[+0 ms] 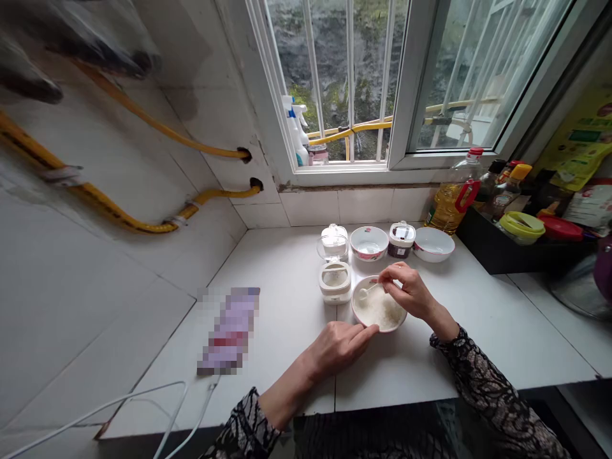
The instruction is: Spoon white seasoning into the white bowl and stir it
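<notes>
A bowl (377, 324) with a white grainy substance (382, 307) in it stands on the white counter. My left hand (340, 344) is closed on the bowl's near rim. Over the bowl's right side, my right hand (406, 288) pinches a small white spoon (364, 294), whose scoop end rests at the left of the white contents. Just left of the bowl is a white canister (335, 294) with its lid raised. Behind these stand another white canister (334, 234), a bowl with a floral pattern (369, 243), a jar with dark contents (400, 245) and a white bowl (434, 247).
At the left lies a pixelated purple object (232, 331) with a white cable (203, 408). An oil bottle (452, 197) and a black rack (488, 252) of seasonings line the back right. Yellow pipes (129, 220) run along the left wall beside the barred window (335, 83).
</notes>
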The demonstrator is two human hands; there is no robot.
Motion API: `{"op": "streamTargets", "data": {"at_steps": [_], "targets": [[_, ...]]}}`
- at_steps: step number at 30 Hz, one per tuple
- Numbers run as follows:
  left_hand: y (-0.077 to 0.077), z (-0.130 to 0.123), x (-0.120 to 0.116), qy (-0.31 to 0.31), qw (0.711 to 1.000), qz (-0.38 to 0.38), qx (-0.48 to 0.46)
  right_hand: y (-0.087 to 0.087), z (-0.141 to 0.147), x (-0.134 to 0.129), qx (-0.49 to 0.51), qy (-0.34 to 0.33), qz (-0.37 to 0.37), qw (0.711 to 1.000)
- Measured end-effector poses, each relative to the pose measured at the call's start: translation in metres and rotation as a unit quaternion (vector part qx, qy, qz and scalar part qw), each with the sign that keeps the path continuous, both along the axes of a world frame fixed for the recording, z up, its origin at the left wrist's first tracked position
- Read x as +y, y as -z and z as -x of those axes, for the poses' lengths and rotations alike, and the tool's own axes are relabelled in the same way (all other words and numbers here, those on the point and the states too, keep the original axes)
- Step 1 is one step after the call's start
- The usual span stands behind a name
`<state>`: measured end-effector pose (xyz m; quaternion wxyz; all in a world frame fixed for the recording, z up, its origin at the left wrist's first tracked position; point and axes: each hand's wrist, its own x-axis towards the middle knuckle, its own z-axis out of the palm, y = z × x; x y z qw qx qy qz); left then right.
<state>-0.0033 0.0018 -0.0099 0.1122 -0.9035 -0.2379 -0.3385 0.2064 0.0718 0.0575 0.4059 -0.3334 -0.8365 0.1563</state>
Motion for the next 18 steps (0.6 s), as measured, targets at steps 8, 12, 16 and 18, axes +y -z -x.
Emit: {"op": "streamTargets", "data": {"at_steps": [8,12,16,18], "targets": [[-0.001,0.000,0.000,0.000,1.000,0.000,-0.012,-0.005,0.004,-0.009,0.043,0.031,0.053,0.997],[0.003,0.000,0.001,-0.004,1.000,0.005,-0.003,0.001,0.014,-0.012,0.026,0.049,0.082,0.995],[0.004,0.001,0.001,-0.004,1.000,0.004,0.000,0.002,0.013,-0.010,0.009,0.090,0.040,0.995],[0.002,0.000,0.001,0.000,1.000,0.001,-0.007,0.002,0.011,-0.009,0.005,0.089,0.007,0.996]]}}
